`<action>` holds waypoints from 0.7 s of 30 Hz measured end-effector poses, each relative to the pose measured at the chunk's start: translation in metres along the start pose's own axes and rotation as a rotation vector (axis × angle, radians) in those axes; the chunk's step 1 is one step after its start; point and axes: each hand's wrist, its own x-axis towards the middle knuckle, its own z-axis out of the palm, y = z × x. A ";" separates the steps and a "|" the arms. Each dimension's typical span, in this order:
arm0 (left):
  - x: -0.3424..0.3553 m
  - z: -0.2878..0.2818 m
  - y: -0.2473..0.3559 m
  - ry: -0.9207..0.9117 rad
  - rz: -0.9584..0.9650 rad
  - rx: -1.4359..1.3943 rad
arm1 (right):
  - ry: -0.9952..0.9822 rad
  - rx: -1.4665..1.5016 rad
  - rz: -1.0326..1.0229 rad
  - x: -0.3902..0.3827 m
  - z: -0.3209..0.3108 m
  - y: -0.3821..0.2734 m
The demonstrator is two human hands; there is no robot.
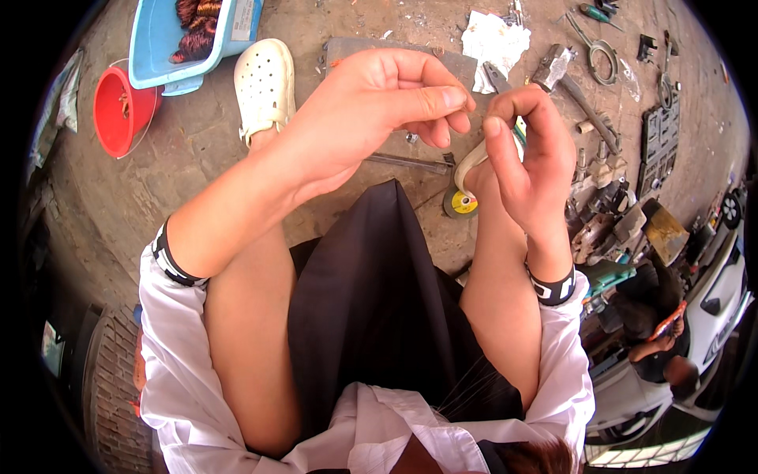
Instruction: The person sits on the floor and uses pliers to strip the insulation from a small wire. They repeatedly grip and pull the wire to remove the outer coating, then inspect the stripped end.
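Note:
My left hand [377, 109] is raised over the floor, its thumb pressed against the curled index finger. Facing it across a small gap, my right hand [538, 158] has thumb and forefinger bent together in a pinch. Anything between the fingertips of either hand is too small or hidden to make out. Below and between the hands lie a metal rod [407, 163] and a round disc with a yellow label [460, 204]. A dark flat plate [351, 49] lies on the floor beyond my left hand, partly covered by it. A hammer [583, 101] rests beyond my right hand.
At far left stand a blue basin [150, 75] holding copper-coloured wire coils [196, 39] and a red bucket [109, 118]. Crumpled white paper [493, 41], a socket case [660, 146] and metal parts [604, 170] lie ahead and right. Another person [667, 347] is near a white car [714, 304].

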 end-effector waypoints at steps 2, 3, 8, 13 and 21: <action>0.001 -0.001 -0.002 0.014 0.000 -0.010 | -0.003 0.159 0.142 -0.001 0.001 -0.001; 0.002 -0.001 -0.003 0.032 0.011 0.001 | 0.000 0.306 0.271 -0.001 0.002 -0.004; 0.008 -0.013 -0.009 0.137 0.083 0.200 | -0.132 0.691 0.550 -0.001 0.002 0.011; 0.022 -0.054 -0.026 0.363 0.119 0.394 | -0.175 0.512 0.553 0.013 0.042 0.051; 0.018 -0.134 -0.060 0.617 0.228 0.650 | -0.077 -0.253 -0.079 0.028 0.112 0.112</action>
